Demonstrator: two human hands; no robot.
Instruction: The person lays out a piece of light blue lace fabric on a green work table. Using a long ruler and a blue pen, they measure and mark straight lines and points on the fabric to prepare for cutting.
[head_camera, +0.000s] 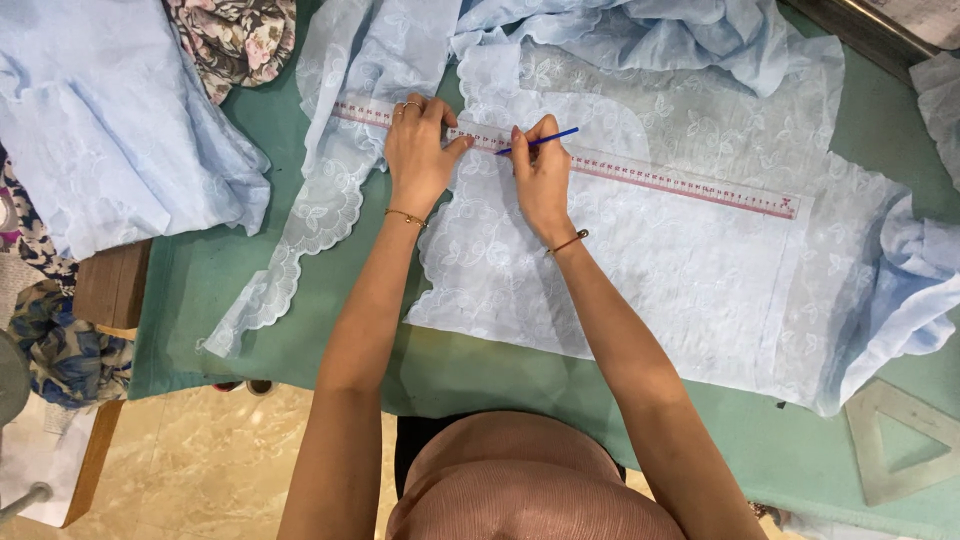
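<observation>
A long clear ruler (680, 182) with red markings lies across a pale blue embroidered lace fabric (640, 270) spread on the green table (320, 330). My left hand (420, 150) presses flat on the ruler's left part, fingers spread. My right hand (540, 170) grips a thin blue pencil (545, 139), its tip touching the fabric at the ruler's edge. Both wrists wear thin gold bracelets.
A scalloped lace strip (300, 230) trails off to the left. A heap of pale blue cloth (100, 120) lies at the far left, floral cloth (235, 35) behind it. More bunched blue fabric (650, 30) sits at the back. A clear triangle ruler (905, 440) rests near the right.
</observation>
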